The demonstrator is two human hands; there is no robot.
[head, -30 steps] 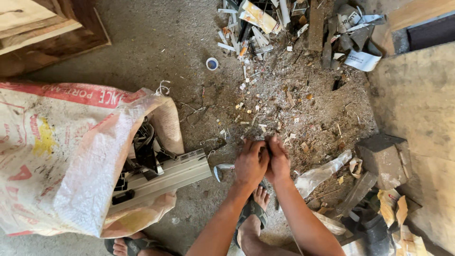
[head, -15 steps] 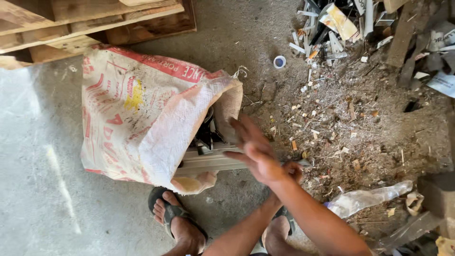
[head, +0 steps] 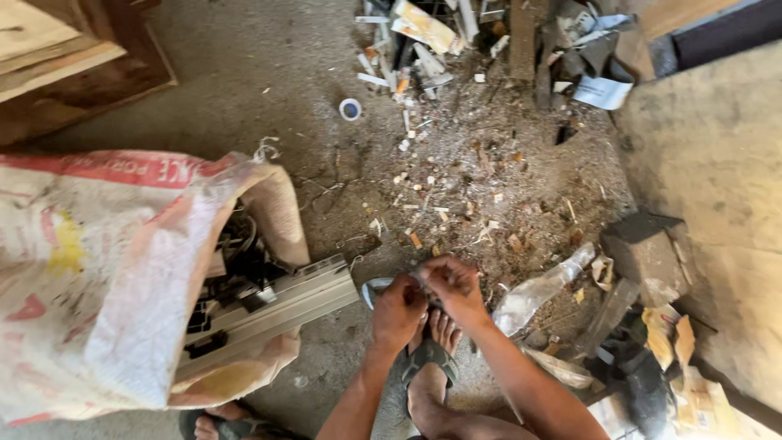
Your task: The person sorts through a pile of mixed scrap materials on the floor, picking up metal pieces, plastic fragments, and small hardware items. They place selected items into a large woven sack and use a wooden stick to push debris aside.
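My left hand [head: 397,311] and my right hand [head: 453,285] meet low over the dirt floor, just above my sandalled foot [head: 430,352]. Together the fingers pinch a small grey scrap [head: 417,277]; its shape is mostly hidden by the fingers. A pale curved piece [head: 371,290] lies on the ground by my left hand. To the left, a large white woven sack [head: 106,269] with red print lies open on its side. A long grey channel-shaped bar [head: 281,308] and dark scrap stick out of its mouth.
Debris litters the ground ahead: splinters, white plastic bits and a small blue-and-white tape roll [head: 350,108]. A crushed clear plastic bottle [head: 538,289], a dark block [head: 648,248] and cardboard scraps lie to the right. Wooden boards [head: 57,65] sit at the upper left.
Half a second ago my hands were reaching toward the sack's mouth. Now both are back together over the debris, pinching a small scrap, and the view has swung back right.
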